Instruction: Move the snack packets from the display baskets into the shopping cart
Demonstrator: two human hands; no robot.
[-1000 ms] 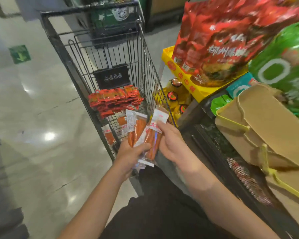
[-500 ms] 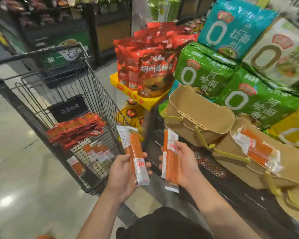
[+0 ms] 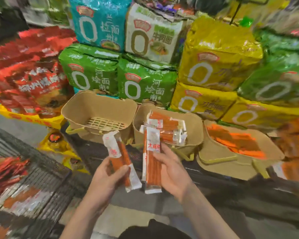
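My left hand (image 3: 109, 180) grips an orange-and-white snack packet (image 3: 118, 157) that leans slightly left. My right hand (image 3: 171, 171) holds a second, longer snack packet (image 3: 151, 163) upright beside it. Both hands hover in front of three tan display baskets. The left basket (image 3: 86, 107) is bare inside. The middle basket (image 3: 192, 128) holds several orange packets (image 3: 164, 125). The right basket (image 3: 219, 163) holds more orange packets (image 3: 235, 142). The shopping cart (image 3: 47, 171) is at the lower left, blurred, with red and orange packets (image 3: 16, 187) inside.
Large noodle multipacks in green (image 3: 145, 81), teal (image 3: 97, 25), white (image 3: 152, 31) and yellow (image 3: 217, 54) are stacked behind the baskets. Red bags (image 3: 28, 73) sit on a yellow tray (image 3: 29, 119) at the left. Yellow bottles (image 3: 57, 144) stand below the tray.
The view swung right from the cart towards the baskets. My hands, first together over the cart with the packets, separated and now hold one packet each before the middle basket.
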